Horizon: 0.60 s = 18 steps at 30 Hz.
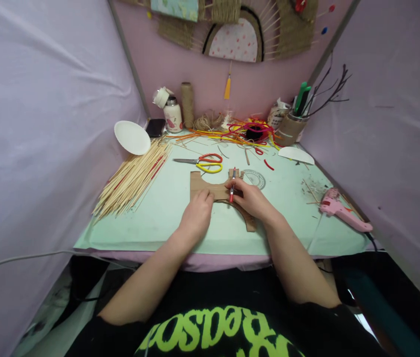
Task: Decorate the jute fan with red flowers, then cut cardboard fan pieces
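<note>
A brown cardboard piece (219,192) with a curved cutout lies on the table in front of me. My left hand (197,214) rests on its lower left part, fingers bent and holding it down. In my right hand (250,197) is a red and silver pen (232,188), nearly upright between thumb and fingers over the cardboard's right side. A second, curved cardboard strip (247,220) shows below the right hand; its upper part is hidden. Just beyond the hands are a clear protractor (255,179) and scissors (199,161) with red and yellow handles.
Thin wooden sticks (135,179) are heaped at left, with a white paper plate (132,138) by them. A pink glue gun (343,210) lies at right, its cord over the edge. Coloured cords (254,130), a bottle (173,115) and a pot (290,128) stand at the back.
</note>
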Tool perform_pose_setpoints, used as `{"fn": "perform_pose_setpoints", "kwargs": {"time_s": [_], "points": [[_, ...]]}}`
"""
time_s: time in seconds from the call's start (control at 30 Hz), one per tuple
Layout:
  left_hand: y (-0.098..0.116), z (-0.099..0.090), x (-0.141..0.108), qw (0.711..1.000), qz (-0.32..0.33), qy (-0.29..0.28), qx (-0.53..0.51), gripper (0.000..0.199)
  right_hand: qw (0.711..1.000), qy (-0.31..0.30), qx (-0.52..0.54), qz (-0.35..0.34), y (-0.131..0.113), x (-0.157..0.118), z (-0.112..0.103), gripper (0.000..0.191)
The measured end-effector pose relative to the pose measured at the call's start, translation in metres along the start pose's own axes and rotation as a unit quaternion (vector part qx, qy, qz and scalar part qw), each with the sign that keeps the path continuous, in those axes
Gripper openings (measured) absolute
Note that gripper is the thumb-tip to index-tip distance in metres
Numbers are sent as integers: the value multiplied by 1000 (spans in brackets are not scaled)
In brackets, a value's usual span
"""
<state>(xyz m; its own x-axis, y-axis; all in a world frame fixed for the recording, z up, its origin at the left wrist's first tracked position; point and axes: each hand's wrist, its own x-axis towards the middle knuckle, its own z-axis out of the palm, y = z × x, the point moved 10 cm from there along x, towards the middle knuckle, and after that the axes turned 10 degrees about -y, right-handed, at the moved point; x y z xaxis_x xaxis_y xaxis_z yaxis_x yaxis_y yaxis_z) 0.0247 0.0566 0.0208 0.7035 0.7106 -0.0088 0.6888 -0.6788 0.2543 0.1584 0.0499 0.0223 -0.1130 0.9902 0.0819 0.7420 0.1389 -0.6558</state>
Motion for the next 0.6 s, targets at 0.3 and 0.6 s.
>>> {"fn": "perform_pose_setpoints", "kwargs": {"time_s": [0.3, 0.6], "points": [[-7, 0, 1, 999, 18, 27, -33, 33, 1000, -2, -13, -2, 1, -4, -4, 29], [-11, 4, 0, 996, 19, 8, -86, 36, 1000, -5, 21, -2, 10, -7, -8, 34]]}}
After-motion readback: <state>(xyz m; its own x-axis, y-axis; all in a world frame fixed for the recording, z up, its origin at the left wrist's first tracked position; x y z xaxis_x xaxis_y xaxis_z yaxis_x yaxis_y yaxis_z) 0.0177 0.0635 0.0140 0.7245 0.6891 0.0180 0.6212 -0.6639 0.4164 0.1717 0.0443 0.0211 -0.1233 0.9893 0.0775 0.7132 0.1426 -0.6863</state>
